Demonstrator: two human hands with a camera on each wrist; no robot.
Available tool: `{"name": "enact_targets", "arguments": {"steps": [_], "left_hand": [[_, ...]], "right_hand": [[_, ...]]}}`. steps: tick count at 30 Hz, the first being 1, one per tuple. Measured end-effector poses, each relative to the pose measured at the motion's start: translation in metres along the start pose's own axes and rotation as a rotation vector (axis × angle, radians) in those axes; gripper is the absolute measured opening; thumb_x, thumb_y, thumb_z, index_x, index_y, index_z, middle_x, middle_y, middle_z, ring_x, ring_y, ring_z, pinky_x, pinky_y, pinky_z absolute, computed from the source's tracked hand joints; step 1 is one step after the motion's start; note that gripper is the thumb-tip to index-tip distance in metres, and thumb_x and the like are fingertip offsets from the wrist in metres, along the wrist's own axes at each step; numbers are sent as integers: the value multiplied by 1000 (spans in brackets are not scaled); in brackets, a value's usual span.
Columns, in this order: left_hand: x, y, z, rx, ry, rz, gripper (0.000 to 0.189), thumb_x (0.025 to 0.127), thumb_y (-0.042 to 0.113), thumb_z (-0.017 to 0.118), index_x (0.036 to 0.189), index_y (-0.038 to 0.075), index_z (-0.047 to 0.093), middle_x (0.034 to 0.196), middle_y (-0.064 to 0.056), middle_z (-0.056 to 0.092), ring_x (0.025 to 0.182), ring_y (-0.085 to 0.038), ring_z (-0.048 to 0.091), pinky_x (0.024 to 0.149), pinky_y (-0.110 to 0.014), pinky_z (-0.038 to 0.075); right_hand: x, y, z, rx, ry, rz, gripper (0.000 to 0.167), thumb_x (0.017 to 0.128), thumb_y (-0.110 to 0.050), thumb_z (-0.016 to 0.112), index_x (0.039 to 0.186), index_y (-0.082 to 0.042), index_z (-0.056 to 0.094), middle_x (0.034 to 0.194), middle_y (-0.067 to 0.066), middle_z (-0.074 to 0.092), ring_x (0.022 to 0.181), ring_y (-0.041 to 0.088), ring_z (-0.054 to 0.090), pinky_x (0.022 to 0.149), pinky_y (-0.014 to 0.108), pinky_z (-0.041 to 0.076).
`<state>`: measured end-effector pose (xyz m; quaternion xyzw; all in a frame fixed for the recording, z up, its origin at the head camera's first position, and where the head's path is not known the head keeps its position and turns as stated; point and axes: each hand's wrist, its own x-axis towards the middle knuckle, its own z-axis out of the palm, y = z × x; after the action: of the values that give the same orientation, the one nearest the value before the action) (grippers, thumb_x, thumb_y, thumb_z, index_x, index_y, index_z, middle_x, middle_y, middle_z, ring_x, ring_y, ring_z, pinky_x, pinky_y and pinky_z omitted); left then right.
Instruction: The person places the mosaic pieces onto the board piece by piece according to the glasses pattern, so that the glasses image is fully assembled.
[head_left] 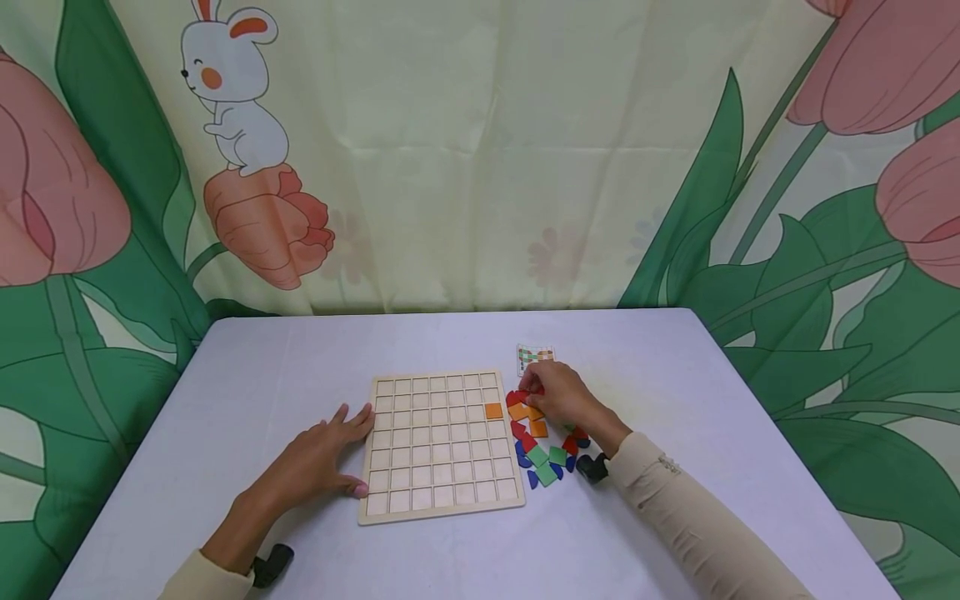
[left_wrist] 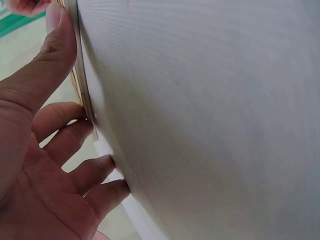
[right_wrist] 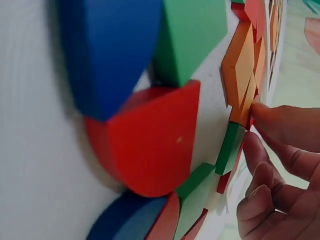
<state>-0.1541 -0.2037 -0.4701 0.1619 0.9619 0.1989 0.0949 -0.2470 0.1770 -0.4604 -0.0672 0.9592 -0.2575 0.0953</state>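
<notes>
A wooden grid board (head_left: 435,512) lies flat on the table, with one orange square (head_left: 493,411) in a cell near its right side. My left hand (head_left: 326,454) rests at the board's left edge, fingers spread; in the left wrist view the thumb (left_wrist: 50,60) touches the rim. Over the pile right of the board, my right hand (head_left: 558,393) has thumb and fingers bent around an orange square piece (right_wrist: 242,107), pinching its edge. Fingers hide part of that piece. Nearby lie other orange squares (head_left: 538,428), red pieces (head_left: 518,429) and green squares (head_left: 546,474).
Behind the right hand lies a small printed card (head_left: 536,356), partly covered by the fingers. Blue rounded pieces (head_left: 532,479) lie at the near end of the pile. A white cloth (head_left: 637,542) covers the table, and a patterned curtain (head_left: 450,167) hangs behind.
</notes>
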Motion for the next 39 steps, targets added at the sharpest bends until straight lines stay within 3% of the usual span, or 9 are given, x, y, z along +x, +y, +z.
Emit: {"name": "enact_targets", "arguments": {"steps": [8,14,21,28,32,39], "left_hand": [[0,-1,-1,-12,-6,7,117,62,36,101,160,7,46,168,-15,42,157,-52,33,119,-73,36],[-1,-1,0,-15,-6,10,117,62,36,101,161,7,45,168,-15,42,157,-51,33,119,-73,36],[-2,0,0,-10,-4,0,118,61,36,101,161,7,45,168,-14,42,157,-51,32,120,-72,36],[-1,0,-1,-8,-6,-4,118,62,37,101,161,8,44,168,-14,42,157,-51,32,120,-72,36],[-1,-1,0,-7,-1,6,117,62,37,101,161,7,45,168,-14,42,157,-51,32,120,-72,36],[-3,-1,-1,-23,-1,5,117,63,35,100,161,7,44,169,-13,40,158,-49,31,122,-71,35]], "right_hand": [[-2,-1,-4,38,-40,10,23,93,-8,82,111,-13,70,97,4,70,88,19,64,78,28,63],[-7,3,-6,53,-47,-28,18,96,-12,80,111,-19,74,87,3,65,84,20,60,67,27,55],[-11,1,-3,93,47,-29,19,93,-16,84,102,-18,68,96,1,70,90,19,63,74,28,58],[-13,-7,-2,183,34,-44,17,93,-15,83,109,-19,76,97,1,76,89,19,64,68,26,56],[-11,-10,1,208,44,-69,10,93,-18,84,99,-22,77,97,-3,75,88,19,59,69,28,51],[-7,-19,5,197,77,-89,6,92,-22,85,91,-21,79,84,-4,72,84,17,61,67,30,49]]}}
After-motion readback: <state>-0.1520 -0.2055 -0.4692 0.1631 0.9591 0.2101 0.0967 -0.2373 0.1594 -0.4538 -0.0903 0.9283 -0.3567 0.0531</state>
